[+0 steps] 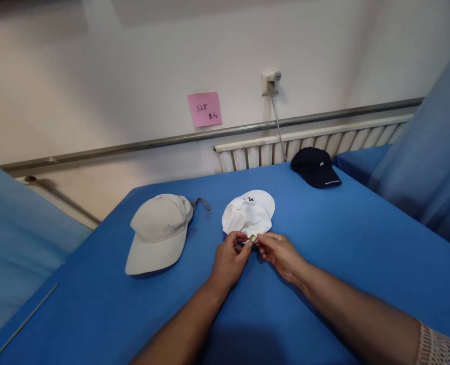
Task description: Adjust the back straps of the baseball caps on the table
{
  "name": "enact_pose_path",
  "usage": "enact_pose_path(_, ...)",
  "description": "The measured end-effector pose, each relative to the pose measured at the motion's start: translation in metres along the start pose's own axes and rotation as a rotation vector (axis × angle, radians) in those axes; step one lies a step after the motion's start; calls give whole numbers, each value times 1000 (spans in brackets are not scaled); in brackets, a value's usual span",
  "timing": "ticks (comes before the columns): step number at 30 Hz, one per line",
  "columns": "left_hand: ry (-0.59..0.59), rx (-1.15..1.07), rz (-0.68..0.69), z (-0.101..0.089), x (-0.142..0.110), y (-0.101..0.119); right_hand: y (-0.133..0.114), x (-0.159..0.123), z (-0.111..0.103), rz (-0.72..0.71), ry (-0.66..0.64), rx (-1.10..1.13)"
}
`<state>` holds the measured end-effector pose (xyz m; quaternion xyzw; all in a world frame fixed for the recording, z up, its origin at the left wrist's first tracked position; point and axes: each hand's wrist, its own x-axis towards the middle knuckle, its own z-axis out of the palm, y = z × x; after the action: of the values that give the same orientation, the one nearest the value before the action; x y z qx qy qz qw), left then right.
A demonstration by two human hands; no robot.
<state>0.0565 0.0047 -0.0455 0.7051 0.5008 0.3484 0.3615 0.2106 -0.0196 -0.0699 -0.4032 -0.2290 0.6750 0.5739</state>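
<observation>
A white cap (244, 215) with a small dark emblem lies on the blue-covered table, its brim pointing away to the right. At its back edge, nearest me, a brass-coloured buckle (253, 238) sits between my hands. My left hand (230, 258) pinches the strap at the buckle's left side with thumb and forefinger. From the right, my right hand (280, 253) pinches at the buckle's other side. Fingers cover most of the strap.
A light grey cap (160, 228) with a loose strap lies to the left. A dark navy cap (316, 167) rests at the back right. A thin stick (27, 319) lies at the left edge. Behind the table are a metal rail (152, 144), a radiator (255, 154) and a plugged-in cord (278, 121).
</observation>
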Motion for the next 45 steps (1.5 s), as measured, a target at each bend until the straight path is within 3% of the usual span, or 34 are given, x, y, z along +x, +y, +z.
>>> enact_pose_path(4,18,-152,-46,0,1,0,2,0,-1,-2,-74,-126)
enact_pose_path(8,41,-227,-46,-2,3,0,2,1,-1,-52,-55,-268)
enact_pose_path(13,-87,-35,60,-9,1,-1,-4,7,-9,-2,148,-14)
enact_pose_path(16,-193,78,143,-12,-2,-1,-7,14,-17,25,165,85)
enact_pose_path(18,-197,126,182,-14,-3,-1,-9,17,-21,19,148,95)
enact_pose_path(20,-107,144,201,-18,-2,0,-10,18,-23,28,128,86)
enact_pose_path(25,317,158,214,-36,8,-2,-12,14,-23,96,96,120)
enact_pose_path(28,401,121,149,-43,16,-6,-12,13,-21,127,82,154)
enact_pose_path(32,360,38,16,-45,25,-16,-11,15,-21,101,110,178)
enact_pose_path(37,289,-33,-26,-43,31,-33,-17,18,-26,62,222,242)
enact_pose_path(41,183,2,32,-37,31,-37,-23,20,-28,64,246,278)
enact_pose_path(45,190,59,118,-26,30,-37,-21,17,-27,58,215,219)
